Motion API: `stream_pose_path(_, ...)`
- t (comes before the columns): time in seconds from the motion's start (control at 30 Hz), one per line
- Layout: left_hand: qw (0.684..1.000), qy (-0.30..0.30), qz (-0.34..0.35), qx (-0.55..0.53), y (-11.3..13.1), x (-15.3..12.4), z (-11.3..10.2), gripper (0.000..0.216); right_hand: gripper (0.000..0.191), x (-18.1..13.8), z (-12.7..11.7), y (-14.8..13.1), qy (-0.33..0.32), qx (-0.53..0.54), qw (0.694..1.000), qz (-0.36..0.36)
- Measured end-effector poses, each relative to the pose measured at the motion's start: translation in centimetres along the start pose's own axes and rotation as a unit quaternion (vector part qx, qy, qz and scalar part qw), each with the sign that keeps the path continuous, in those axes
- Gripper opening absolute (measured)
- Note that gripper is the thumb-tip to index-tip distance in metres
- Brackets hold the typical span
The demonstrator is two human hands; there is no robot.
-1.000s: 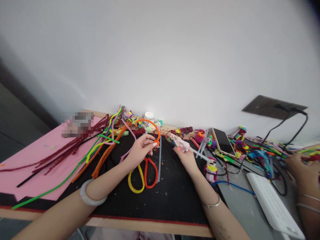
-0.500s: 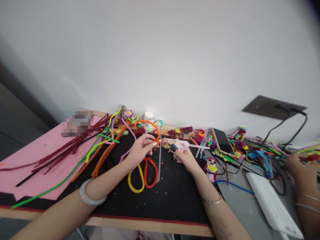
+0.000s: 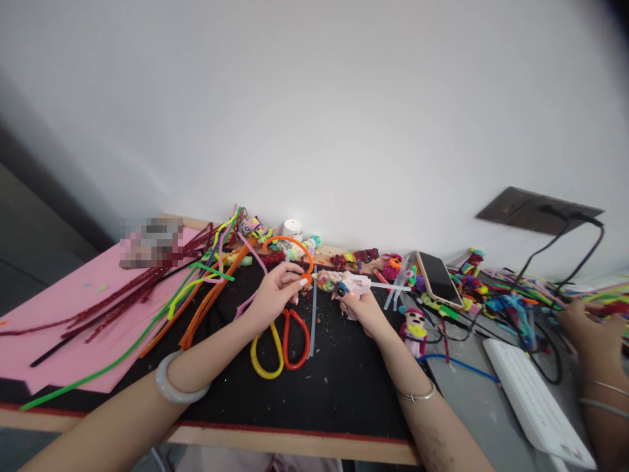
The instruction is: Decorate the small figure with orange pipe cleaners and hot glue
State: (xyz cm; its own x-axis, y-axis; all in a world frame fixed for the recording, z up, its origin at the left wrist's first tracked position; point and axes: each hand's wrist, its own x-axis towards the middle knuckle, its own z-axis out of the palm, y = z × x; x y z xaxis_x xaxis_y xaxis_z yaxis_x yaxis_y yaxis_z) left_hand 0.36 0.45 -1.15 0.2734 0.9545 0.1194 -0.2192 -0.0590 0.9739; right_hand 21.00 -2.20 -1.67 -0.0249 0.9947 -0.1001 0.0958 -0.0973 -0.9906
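Between the closed fingertips of my left hand (image 3: 281,292) is an orange pipe cleaner (image 3: 309,249), its free end curving up and over to the left. My right hand (image 3: 362,308) is wrapped round a white glue gun (image 3: 358,283), with a clear glue stick (image 3: 390,286) poking out of its back. The gun's nozzle, crusted with coloured bits, points left and meets or nearly meets the pipe cleaner at my left fingertips. Below my hands lie scissors with one yellow handle (image 3: 266,352) and one red handle (image 3: 297,341); their blades are hidden.
Loose pipe cleaners (image 3: 196,288) spread over a pink sheet (image 3: 73,295) on the left. At right are a phone (image 3: 439,280), a small pink doll (image 3: 413,326), a white power strip (image 3: 535,400) and dark cables. Another person's hand (image 3: 592,334) works among pipe cleaners at the far right.
Very little differs. The glue gun and the orange pipe cleaner have shifted slightly left, and both of my hands keep their grip.
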Motion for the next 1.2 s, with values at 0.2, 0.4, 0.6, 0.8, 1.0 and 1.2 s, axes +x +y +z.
stream_pose_path(0.2, 1.000, -0.003, -0.001, 0.001, -0.07, 0.02, -0.01, 0.025, 0.024, -0.04, 0.02, -0.08, -0.002, 0.003, 1.000, 0.000)
stream_pose_path(0.4, 1.000, -0.001, -0.002, 0.001, 0.00, 0.03, 0.00, 0.024, 0.026, 0.07, -0.07, 0.18, -0.007, 0.008, 1.000, -0.001)
stream_pose_path(0.6, 1.000, 0.005, 0.002, 0.012, 0.24, 0.05, -0.07, 0.024, 0.029, 0.20, -0.23, 0.45, -0.014, 0.006, 1.000, -0.005)
stream_pose_path(0.8, 1.000, 0.019, 0.001, -0.001, 0.36, 0.21, -0.07, 0.026, 0.028, 0.18, -0.18, 0.33, -0.010, 0.001, 1.000, -0.010)
stream_pose_path(1.0, 1.000, 0.022, 0.004, -0.004, 0.20, 0.27, -0.18, 0.026, 0.027, 0.08, -0.09, 0.23, -0.007, -0.013, 1.000, 0.004)
stream_pose_path(1.2, 1.000, 0.020, 0.010, -0.001, 0.14, 0.20, -0.13, 0.026, 0.025, 0.12, -0.14, 0.33, -0.005, -0.009, 1.000, -0.005)
